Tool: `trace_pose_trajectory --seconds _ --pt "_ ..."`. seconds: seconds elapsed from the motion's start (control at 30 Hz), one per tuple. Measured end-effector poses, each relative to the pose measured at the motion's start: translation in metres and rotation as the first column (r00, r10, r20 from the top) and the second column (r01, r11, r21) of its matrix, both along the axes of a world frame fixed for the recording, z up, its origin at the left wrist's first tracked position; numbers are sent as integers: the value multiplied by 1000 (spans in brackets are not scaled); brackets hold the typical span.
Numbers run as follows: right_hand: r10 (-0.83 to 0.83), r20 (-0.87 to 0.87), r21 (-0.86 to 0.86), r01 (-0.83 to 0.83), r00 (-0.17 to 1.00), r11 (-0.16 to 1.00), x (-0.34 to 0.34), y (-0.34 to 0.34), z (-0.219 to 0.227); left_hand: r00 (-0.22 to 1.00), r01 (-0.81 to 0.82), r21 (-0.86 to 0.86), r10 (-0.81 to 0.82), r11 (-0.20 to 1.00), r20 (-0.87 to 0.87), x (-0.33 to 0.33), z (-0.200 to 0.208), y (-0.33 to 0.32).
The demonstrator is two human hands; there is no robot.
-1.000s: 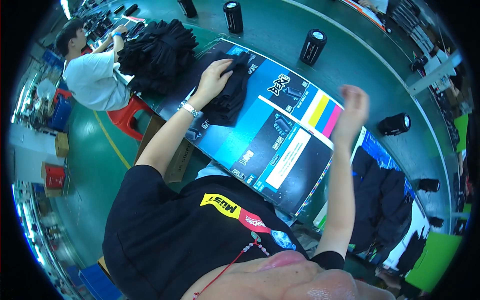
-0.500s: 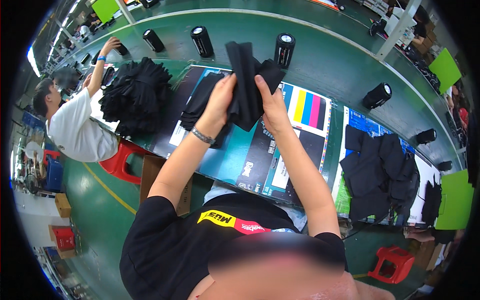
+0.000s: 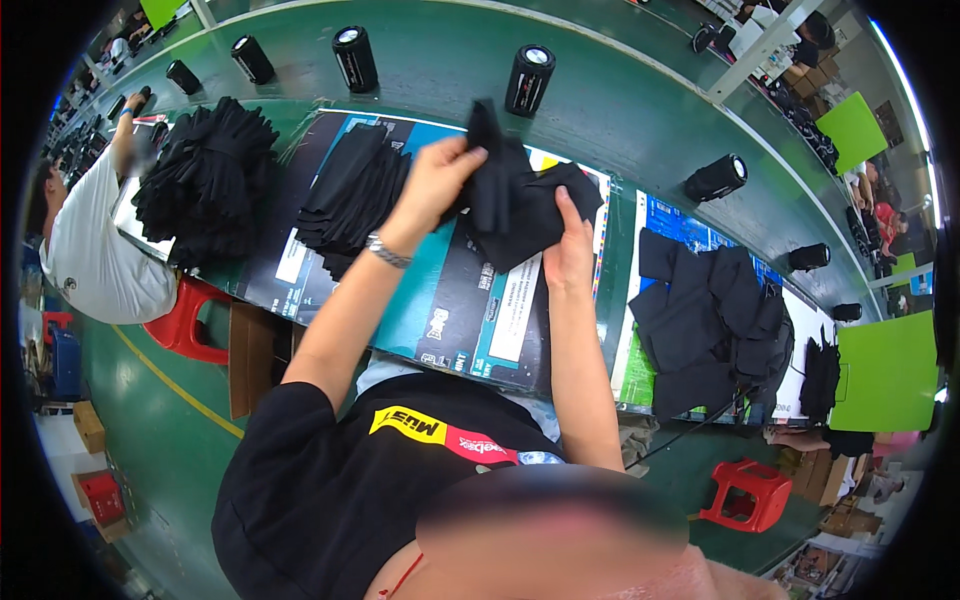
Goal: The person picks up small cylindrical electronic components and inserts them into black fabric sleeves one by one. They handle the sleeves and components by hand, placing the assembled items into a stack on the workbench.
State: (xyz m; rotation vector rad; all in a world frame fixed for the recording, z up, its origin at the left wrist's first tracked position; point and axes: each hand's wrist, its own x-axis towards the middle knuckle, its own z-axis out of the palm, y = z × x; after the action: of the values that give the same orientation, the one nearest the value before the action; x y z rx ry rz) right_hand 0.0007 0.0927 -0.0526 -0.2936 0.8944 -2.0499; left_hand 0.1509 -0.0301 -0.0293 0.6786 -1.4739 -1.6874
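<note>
Over the printed sheet on the bench, both my hands hold limp black fabric pieces. My left hand is closed, pinching a narrow folded part between thumb and fingers. On the other side, my right hand grips a wider, flatter part, with its thumb on top and the other fingers partly hidden beneath. Whether this is one piece or more, I cannot tell. Left of my left hand lies a fanned stack of similar black fabric pieces.
A thick tied bundle of black fabric stands farther left, near a co-worker in white. Loose black fabric pieces lie at the right. Black cylindrical speakers line the green surface beyond. Red stools stand below bench height.
The view has shifted, so the bench appears farther left. The fabric, upright and bunched between my hands before, now spreads lower toward my right hand, while my left hand pinches a narrow part.
</note>
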Motion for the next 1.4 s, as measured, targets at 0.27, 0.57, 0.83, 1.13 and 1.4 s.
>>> trace_pose_trajectory --seconds 0.27,0.57,0.83,1.13,1.4 --pt "99 257 -90 -78 961 993 -32 23 0 596 -37 -922 749 385 288 99 14 -79" --pt "10 104 -111 2 995 994 -25 25 15 696 -126 -973 716 193 52 24 40 -11" --pt "-43 -96 7 44 995 999 -14 13 13 969 32 -598 123 801 216 -70 0 72" --pt "60 -117 -40 -65 991 997 -9 13 25 948 253 400 -143 881 -284 -46 -11 47" --pt "263 190 -112 -245 946 963 -31 16 20 735 562 520 -101 643 -670 -44 -11 39"
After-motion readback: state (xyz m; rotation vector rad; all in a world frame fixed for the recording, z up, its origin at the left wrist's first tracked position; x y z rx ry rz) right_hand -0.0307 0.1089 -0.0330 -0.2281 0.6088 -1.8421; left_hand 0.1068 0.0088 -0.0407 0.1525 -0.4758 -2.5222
